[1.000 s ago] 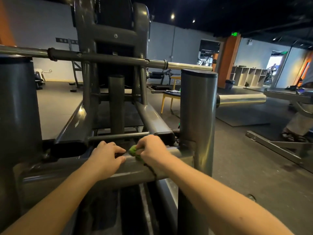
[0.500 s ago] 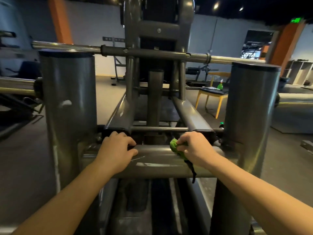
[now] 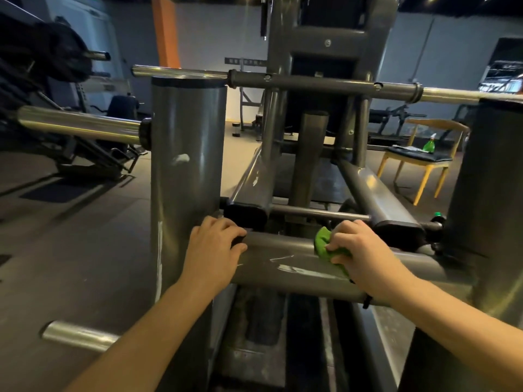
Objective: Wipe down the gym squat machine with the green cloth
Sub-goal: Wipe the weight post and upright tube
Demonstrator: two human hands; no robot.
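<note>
Gym crossbar (image 3: 283, 251): right hand (image 3: 360, 251) grips cloth (image 3: 322, 244).

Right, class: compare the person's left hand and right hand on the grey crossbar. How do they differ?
The left hand grips the bare crossbar; the right hand grips a green cloth against it. The right hand's wrist wears a black band; the left hand's wrist is bare. Both curl over the same crossbar, knuckles up.

A gym: a grey steel squat machine (image 3: 283, 250) fills the foreground, with chrome plate-loading sleeves (image 3: 79, 124) jutting sideways; black weight plates (image 3: 56, 52) sit on a neighbouring machine at the left; dark rubber flooring (image 3: 70, 236) runs to more exercise machines (image 3: 396, 117) along the far wall.
</note>
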